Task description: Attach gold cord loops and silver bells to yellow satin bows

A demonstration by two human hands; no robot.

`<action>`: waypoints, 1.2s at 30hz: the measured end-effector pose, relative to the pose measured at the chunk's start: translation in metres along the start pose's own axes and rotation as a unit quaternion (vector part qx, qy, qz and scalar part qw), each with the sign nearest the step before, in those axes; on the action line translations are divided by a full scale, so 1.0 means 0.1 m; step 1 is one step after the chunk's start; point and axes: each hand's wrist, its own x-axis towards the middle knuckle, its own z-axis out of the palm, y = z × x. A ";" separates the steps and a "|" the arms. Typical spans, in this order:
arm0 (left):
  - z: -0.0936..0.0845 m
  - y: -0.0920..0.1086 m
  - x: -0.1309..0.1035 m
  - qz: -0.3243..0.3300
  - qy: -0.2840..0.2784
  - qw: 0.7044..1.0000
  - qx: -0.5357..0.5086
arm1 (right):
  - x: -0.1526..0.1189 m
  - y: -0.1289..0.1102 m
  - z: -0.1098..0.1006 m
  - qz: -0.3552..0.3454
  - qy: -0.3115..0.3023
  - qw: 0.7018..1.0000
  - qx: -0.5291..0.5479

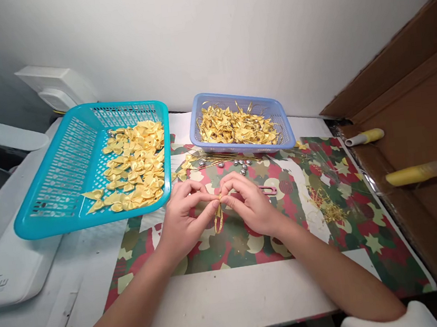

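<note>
My left hand [188,214] and my right hand [248,202] meet over the camouflage-patterned sheet, thumbs and forefingers pinched together. Between the fingertips is a gold cord [218,223], its loop hanging down below them. Whatever else sits at the pinch is mostly hidden by the fingers. Just beyond the hands lie several small silver bells [242,166] and a few straight gold cords [221,157]. A pink-handled tool [269,190] shows partly behind my right hand. Loose yellow ribbon bows [184,169] lie beyond my left hand.
A teal basket [70,222] holding yellow bows stands at the left, over a white lamp base [17,273]. At the back, a blue-violet basket [240,146] holds bows with gold cords. Cord clippings [329,205] lie right; two yellow tubes [422,172] stick out by the cardboard [414,107].
</note>
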 end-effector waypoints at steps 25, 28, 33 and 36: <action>0.15 -0.01 -0.06 -0.153 -0.001 0.986 -0.063 | 0.02 0.11 0.00 0.040 0.027 0.997 -0.065; 0.15 -0.01 -0.05 -0.154 -0.004 0.986 -0.060 | 0.01 0.11 0.02 0.040 0.040 0.995 -0.080; 0.14 -0.04 -0.05 -0.144 -0.012 0.989 -0.041 | 0.00 0.09 0.04 0.045 0.059 0.992 -0.105; 0.13 -0.07 -0.05 -0.127 -0.024 0.991 -0.018 | 0.00 0.09 0.04 0.059 0.057 0.990 -0.111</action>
